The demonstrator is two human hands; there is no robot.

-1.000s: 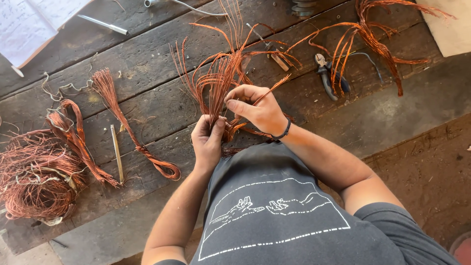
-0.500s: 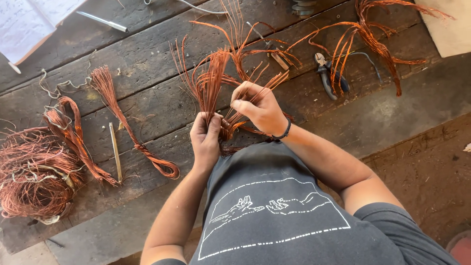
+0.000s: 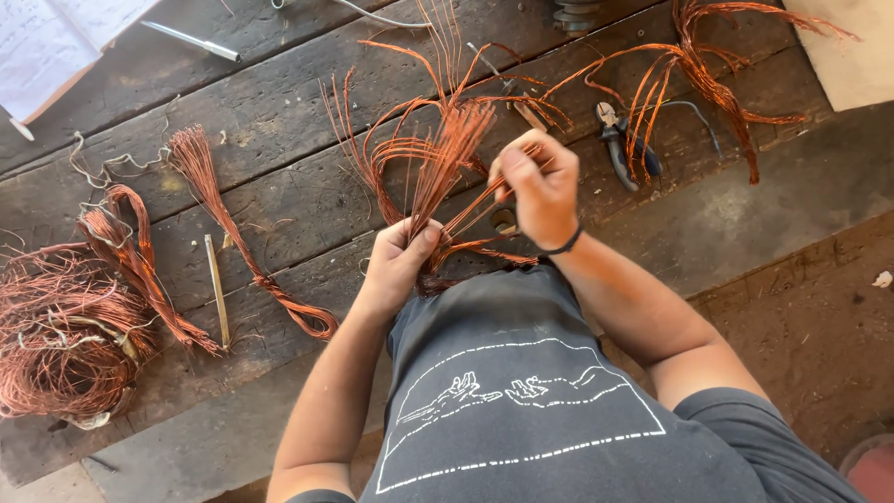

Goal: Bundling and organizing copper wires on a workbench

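A fan of stiff copper wires (image 3: 438, 154) stands up from my left hand (image 3: 399, 261), which grips the bunch at its base just above my dark grey shirt. My right hand (image 3: 538, 184) is raised to the right of the bunch and pinches a few of its strands, pulling them sideways. A black band circles my right wrist. The lower ends of the wires are hidden behind both hands. All of this is over a dark wooden plank bench (image 3: 279, 102).
A tangled copper wire heap (image 3: 56, 335) and a twisted copper bundle (image 3: 233, 233) lie at the left. Pliers (image 3: 619, 140) and more copper strands (image 3: 708, 84) lie at the right. A pen (image 3: 191, 39) and paper (image 3: 51, 42) sit at the top left, with dirt floor at the right.
My right hand has risen up and to the right, drawing some strands away from the bunch. My left hand keeps its grip at the base.
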